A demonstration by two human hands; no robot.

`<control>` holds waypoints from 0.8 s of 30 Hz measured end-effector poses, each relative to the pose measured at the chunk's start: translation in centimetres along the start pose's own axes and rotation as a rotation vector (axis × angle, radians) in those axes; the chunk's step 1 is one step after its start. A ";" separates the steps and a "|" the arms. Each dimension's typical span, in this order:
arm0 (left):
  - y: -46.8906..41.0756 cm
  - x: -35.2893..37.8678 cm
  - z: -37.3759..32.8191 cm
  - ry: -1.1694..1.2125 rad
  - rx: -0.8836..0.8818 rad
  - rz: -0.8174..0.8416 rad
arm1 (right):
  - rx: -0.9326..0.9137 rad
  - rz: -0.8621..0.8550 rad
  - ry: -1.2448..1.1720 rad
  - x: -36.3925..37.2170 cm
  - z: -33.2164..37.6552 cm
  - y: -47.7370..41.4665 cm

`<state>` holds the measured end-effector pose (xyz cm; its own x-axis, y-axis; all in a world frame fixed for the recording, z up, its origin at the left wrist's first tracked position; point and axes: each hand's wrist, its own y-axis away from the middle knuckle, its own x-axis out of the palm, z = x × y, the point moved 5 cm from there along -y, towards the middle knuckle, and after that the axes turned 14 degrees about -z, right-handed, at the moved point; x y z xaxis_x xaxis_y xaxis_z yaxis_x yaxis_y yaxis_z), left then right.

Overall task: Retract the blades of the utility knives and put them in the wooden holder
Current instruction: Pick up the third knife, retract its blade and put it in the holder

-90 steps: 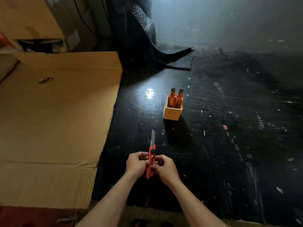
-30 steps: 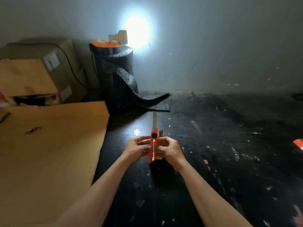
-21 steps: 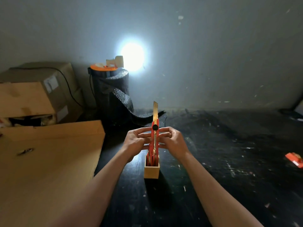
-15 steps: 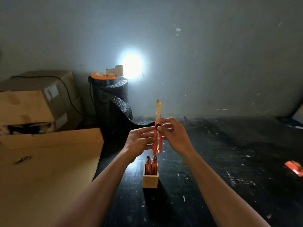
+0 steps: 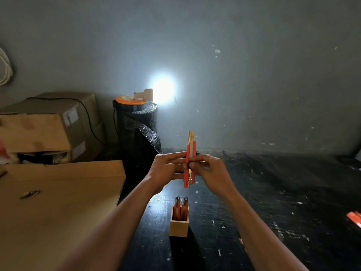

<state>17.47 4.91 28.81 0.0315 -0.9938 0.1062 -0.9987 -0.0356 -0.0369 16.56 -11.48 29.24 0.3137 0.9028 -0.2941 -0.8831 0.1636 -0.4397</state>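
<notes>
I hold an orange utility knife (image 5: pixel 189 169) upright at chest height, above the wooden holder. My left hand (image 5: pixel 166 171) grips its body from the left, and my right hand (image 5: pixel 210 169) pinches it from the right with the thumb on the black slider. A short piece of blade sticks out of the top. The small square wooden holder (image 5: pixel 179 227) stands on the black floor below the knife, with two orange knives (image 5: pixel 180 209) upright in it. Another orange object (image 5: pixel 354 221) lies on the floor at the far right edge.
A big flat cardboard sheet (image 5: pixel 58 212) covers the floor on the left. Stacked cardboard boxes (image 5: pixel 48 126) stand behind it. A black roll of bubble wrap (image 5: pixel 136 130) with an orange lid and a lit lamp stands against the grey wall.
My hands lifted the knife from near the floor up in front of me. The black slider has moved down the handle and the blade now sticks out much less.
</notes>
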 end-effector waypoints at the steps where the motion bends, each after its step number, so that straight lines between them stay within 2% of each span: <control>1: 0.1 0.0 -0.1 -0.008 0.002 0.002 | -0.003 0.004 -0.004 -0.1 0.1 0.2; 9: 0.3 -0.6 -1.2 0.008 -0.006 -0.036 | 0.001 0.105 0.006 0.2 0.6 1.5; 16: 0.6 -0.4 -2.8 0.037 0.018 -0.027 | 0.042 0.007 -0.009 0.4 0.8 1.8; 24: 0.4 -0.3 -3.0 0.047 0.024 -0.023 | -0.018 0.039 0.023 0.2 1.4 2.0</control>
<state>16.89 5.52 31.72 0.0524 -0.9867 0.1537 -0.9964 -0.0618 -0.0572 14.42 -10.43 29.51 0.2869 0.8991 -0.3305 -0.8885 0.1208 -0.4427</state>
